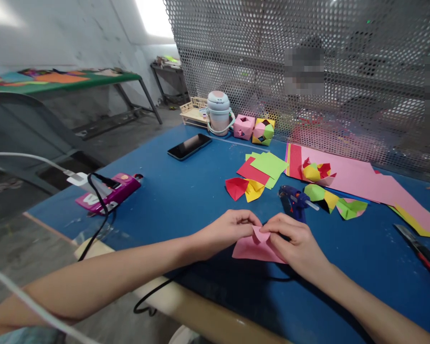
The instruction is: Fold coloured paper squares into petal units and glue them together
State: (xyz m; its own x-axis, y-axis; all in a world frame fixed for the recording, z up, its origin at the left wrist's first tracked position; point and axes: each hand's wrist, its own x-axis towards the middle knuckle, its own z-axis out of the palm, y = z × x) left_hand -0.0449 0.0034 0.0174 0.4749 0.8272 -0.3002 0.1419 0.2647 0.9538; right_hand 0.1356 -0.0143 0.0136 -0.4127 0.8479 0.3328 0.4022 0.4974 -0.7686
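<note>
A pink sheet of paper lies on the blue table in front of me, with one corner folded up. My left hand pinches that folded corner from the left. My right hand rests on the sheet's right side and pinches the same fold with its fingertips. Just behind my hands stands a blue glue gun. Folded red and yellow paper pieces lie beyond it.
Loose green and red squares, folded green-yellow pieces and a stack of pink sheets lie right. A phone, a pink device with cables, a cutter, paper cubes and a jug stand about.
</note>
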